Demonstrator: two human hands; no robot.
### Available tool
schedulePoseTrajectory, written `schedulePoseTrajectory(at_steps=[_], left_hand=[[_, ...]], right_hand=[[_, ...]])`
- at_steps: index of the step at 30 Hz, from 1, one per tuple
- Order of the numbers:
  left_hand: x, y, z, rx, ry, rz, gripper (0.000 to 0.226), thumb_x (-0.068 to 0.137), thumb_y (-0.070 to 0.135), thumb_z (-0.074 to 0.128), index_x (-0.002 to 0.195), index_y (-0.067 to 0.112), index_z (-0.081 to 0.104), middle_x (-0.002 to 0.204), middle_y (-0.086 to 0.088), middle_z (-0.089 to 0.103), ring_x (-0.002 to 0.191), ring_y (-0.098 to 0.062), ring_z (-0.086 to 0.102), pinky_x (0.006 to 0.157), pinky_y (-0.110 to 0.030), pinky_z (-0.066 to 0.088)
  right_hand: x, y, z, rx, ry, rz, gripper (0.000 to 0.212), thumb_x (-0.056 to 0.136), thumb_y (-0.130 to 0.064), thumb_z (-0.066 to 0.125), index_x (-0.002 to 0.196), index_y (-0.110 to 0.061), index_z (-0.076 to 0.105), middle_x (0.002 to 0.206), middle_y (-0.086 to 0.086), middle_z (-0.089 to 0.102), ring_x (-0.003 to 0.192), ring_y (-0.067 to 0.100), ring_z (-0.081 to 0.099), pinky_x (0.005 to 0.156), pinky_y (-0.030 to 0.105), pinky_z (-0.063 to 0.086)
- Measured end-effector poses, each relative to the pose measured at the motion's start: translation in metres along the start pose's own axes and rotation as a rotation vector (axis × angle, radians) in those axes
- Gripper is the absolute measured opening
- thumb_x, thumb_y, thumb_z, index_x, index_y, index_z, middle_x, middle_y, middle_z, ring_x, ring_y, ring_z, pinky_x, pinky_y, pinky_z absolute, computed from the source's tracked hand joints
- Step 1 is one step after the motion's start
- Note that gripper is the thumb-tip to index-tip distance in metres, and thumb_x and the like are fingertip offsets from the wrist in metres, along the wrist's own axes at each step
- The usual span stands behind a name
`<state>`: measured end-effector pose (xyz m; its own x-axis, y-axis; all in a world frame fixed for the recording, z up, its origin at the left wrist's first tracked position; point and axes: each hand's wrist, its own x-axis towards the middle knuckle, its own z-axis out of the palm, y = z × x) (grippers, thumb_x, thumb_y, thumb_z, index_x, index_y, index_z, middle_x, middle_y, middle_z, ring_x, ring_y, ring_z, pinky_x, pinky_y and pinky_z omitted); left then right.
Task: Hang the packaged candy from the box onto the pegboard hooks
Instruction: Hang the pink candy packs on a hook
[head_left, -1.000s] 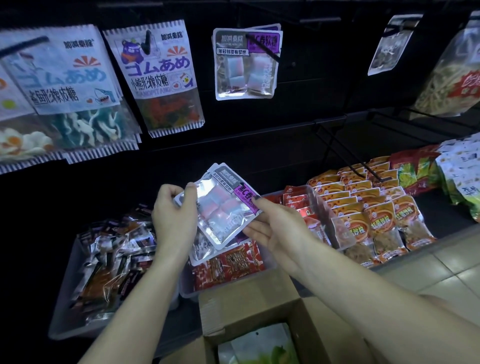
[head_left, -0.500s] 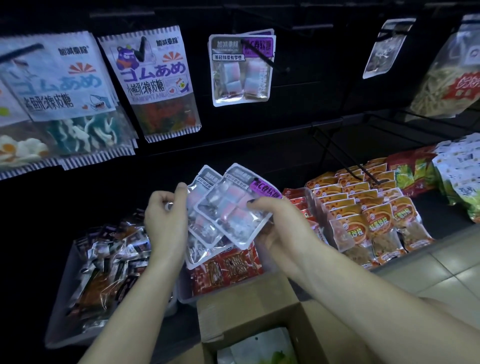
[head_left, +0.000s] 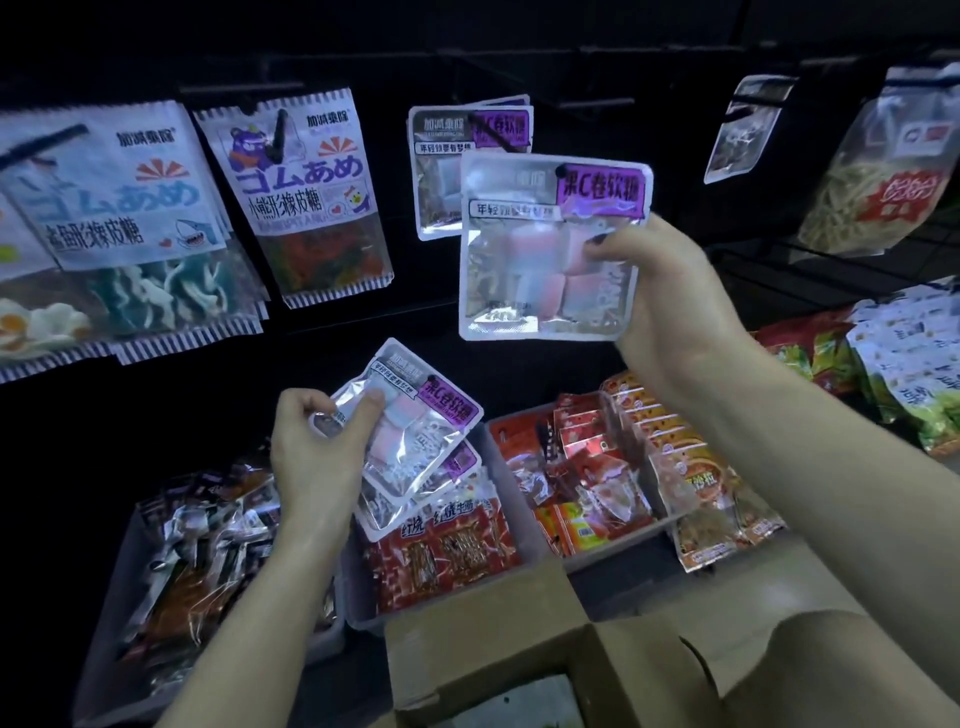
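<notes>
Pinching one candy pack (head_left: 550, 249), the right hand (head_left: 670, 291) lifts it toward matching hung packs (head_left: 441, 171) just behind; left hand (head_left: 311, 452) grips spare packs (head_left: 415, 436), unhung

Right hand (head_left: 670, 291) lifts candy pack (head_left: 540, 260); left hand (head_left: 311, 452) grips others (head_left: 415, 431).

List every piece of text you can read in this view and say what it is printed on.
"果C卷软糖": purple label of the raised pack in the right hand.
"果C卷软糖": stack of packs in the left hand.
"ゴムあめ", "加减乘除": hanging bear gummy bag.
"ゴムあめ": shark gummy bag.
Smaller print on all packs: too blurred.
</notes>
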<state>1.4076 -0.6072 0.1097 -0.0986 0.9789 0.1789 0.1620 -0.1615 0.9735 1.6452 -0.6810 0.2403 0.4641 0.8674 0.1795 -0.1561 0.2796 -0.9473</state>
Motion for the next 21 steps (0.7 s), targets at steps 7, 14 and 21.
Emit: schedulePoseTrajectory(at_steps=[7, 14, 21], left_hand=[[-0.007, 0.006, 0.002, -0.024, -0.027, -0.003, 0.041, 0.091, 0.030, 0.080, 0.097, 0.011, 0.044, 0.074, 0.007, 0.047, 0.043, 0.003, 0.054, 0.056, -0.033, 0.038], [-0.006, 0.007, 0.003, -0.039, -0.029, -0.002, 0.042, 0.090, 0.030, 0.081, 0.099, 0.010, 0.045, 0.069, 0.012, 0.056, 0.046, 0.004, 0.052, 0.062, -0.034, 0.038], [-0.008, 0.007, 0.005, -0.052, -0.060, -0.020, 0.040, 0.092, 0.026, 0.079, 0.100, 0.008, 0.045, 0.055, 0.035, 0.056, 0.045, 0.006, 0.052, 0.065, -0.031, 0.039]], right_hand=[[0.013, 0.001, -0.002, -0.060, 0.009, 0.027, 0.045, 0.073, -0.012, 0.061, 0.118, -0.005, 0.065, 0.109, 0.016, 0.069, 0.097, 0.035, 0.068, 0.087, 0.051, 0.053], [0.019, 0.009, -0.006, -0.112, 0.001, 0.034, 0.045, 0.072, -0.014, 0.063, 0.115, 0.001, 0.066, 0.117, 0.022, 0.072, 0.109, 0.042, 0.069, 0.096, 0.057, 0.053], [0.041, 0.014, -0.003, -0.141, 0.008, 0.079, 0.023, 0.086, -0.016, 0.071, 0.106, -0.005, 0.068, 0.102, 0.013, 0.073, 0.095, 0.031, 0.073, 0.087, 0.045, 0.058]])
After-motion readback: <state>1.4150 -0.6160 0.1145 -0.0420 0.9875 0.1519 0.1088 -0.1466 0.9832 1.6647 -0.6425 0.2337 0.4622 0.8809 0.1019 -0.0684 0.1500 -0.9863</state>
